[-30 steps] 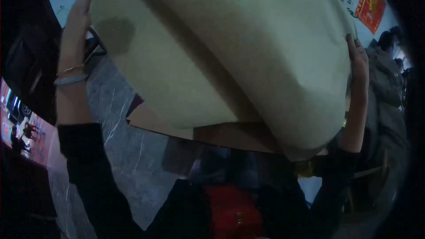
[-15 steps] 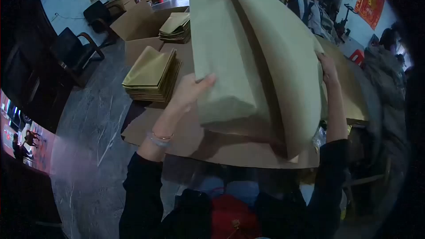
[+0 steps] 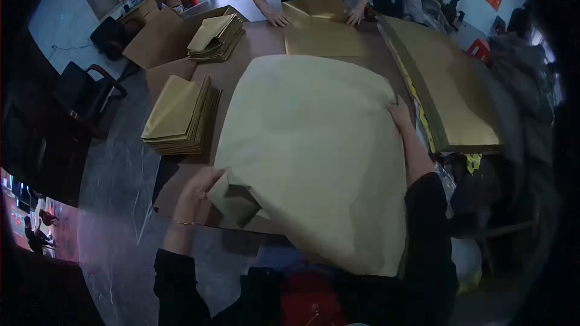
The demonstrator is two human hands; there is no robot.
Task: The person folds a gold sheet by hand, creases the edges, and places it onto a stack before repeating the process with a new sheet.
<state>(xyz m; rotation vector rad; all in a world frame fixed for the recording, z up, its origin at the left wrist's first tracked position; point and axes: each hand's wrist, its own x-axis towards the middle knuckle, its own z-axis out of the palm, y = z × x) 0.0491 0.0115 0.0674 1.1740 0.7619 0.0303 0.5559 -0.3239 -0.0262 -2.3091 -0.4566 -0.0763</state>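
Note:
A large pale sheet of paper [image 3: 314,139] spreads over the near half of the table, bulging in the middle and drooping past the front edge. My left hand [image 3: 202,190] is closed on its left side, where the paper folds over into a crumpled flap. Along the right edge, my right hand [image 3: 400,115] pinches the sheet, its fingertips partly hidden by the paper. To the left stands a folded stack of gold paper [image 3: 175,111], and another folded gold stack [image 3: 214,36] lies beyond it.
Across the table [image 3: 260,39] a person's hands [image 3: 279,19] rest by a gold sheet [image 3: 326,39]. At right is a thick pile of large gold sheets [image 3: 447,84]. An open cardboard box [image 3: 154,39] stands far left; chairs [image 3: 81,96] are beyond the table.
The raised sheet has come down and flattened over the table. My left hand has moved left and down, my right hand slightly left and down. The person opposite has come into view.

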